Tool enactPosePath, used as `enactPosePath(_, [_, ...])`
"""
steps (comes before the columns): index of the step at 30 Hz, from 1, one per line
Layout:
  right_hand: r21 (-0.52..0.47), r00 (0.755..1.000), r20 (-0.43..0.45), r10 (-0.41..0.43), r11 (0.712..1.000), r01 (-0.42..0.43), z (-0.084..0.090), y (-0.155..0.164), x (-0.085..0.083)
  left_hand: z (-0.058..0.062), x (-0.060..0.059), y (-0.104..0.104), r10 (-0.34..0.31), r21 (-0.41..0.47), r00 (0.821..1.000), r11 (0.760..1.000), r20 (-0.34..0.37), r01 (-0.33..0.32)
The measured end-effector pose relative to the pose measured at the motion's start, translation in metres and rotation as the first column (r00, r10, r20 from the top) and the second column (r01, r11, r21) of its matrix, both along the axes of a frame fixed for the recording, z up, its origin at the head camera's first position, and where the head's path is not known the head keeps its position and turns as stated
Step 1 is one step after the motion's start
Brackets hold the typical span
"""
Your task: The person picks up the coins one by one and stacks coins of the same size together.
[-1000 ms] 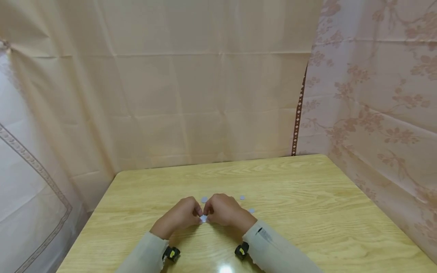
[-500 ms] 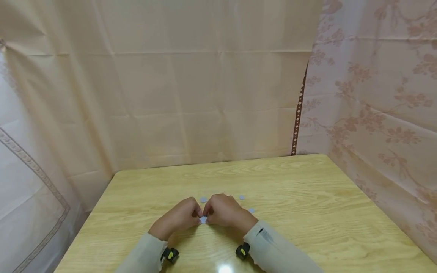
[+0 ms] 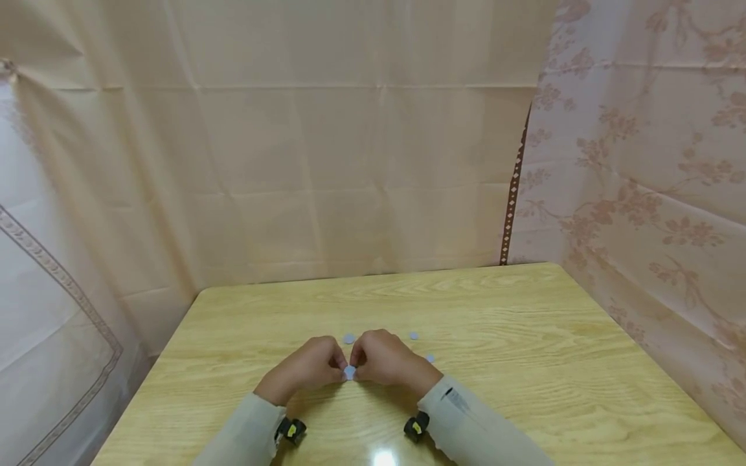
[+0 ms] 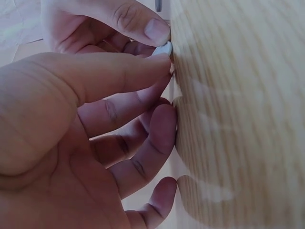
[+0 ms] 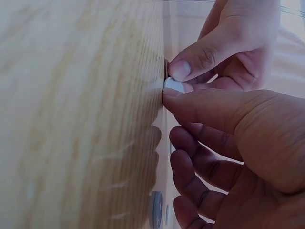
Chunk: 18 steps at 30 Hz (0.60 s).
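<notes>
- Pinching a small pale disc (image 3: 350, 372) around the middle of the bench (image 3: 524, 323), with left hand (image 3: 311, 366) at one edge and right hand (image 3: 381, 359) at the opposite edge
- Grasping the same disc with thumb and fingers of both hands, thumb tips close together in the two wrist views
- Bending the remaining fingers loosely, tips at or just beside the bench, apparently grasping nothing else
- Cannot tell whether resting the held disc on the bench or lifting it just above, nor whether gripping one piece or two layers together
- Leaving three more pieces out of hand: far left disc (image 3: 348, 338) just beyond the fingertips, far right disc (image 3: 414, 336) beyond the right hand, near right disc (image 3: 430, 358) just beyond the right wrist
- Judging by the two-sided pinch, seems to be at a step of fine handling, working one small disc with both hands at once
- Calls next, by the look of it, for light, even pressure from both sides and for small fingertip adjustments, without tipping the disc or brushing the loose ones nearby
</notes>
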State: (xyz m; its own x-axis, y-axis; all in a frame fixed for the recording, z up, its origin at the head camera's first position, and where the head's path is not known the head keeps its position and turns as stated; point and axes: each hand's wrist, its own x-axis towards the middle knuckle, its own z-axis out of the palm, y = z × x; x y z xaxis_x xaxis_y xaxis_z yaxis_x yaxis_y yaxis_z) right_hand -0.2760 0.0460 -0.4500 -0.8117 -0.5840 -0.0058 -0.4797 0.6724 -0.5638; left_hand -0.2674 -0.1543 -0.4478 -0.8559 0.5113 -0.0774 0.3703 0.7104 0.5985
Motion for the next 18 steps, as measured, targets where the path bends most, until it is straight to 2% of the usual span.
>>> enactPosePath(7, [-0.003, 1.0, 0.006, 0.002, 1.0, -0.002, 0.002, 0.004, -0.001, 0.0, -0.001, -0.001, 0.007, 0.016, 0.999, 1.0, 0.035, -0.007])
enactPosePath(12, [-0.047, 1.0, 0.031, 0.003, 0.999, -0.001, 0.001, 0.01, -0.004, -0.001, -0.003, -0.002, 0.008, 0.028, 0.999, 1.0, 0.046, -0.009])
enactPosePath(18, [-0.092, 0.998, 0.055, 0.005, 0.996, 0.0, -0.002, 0.014, -0.006, -0.001, -0.001, -0.002, 0.049, 0.052, 0.996, 0.997, 0.068, -0.053])
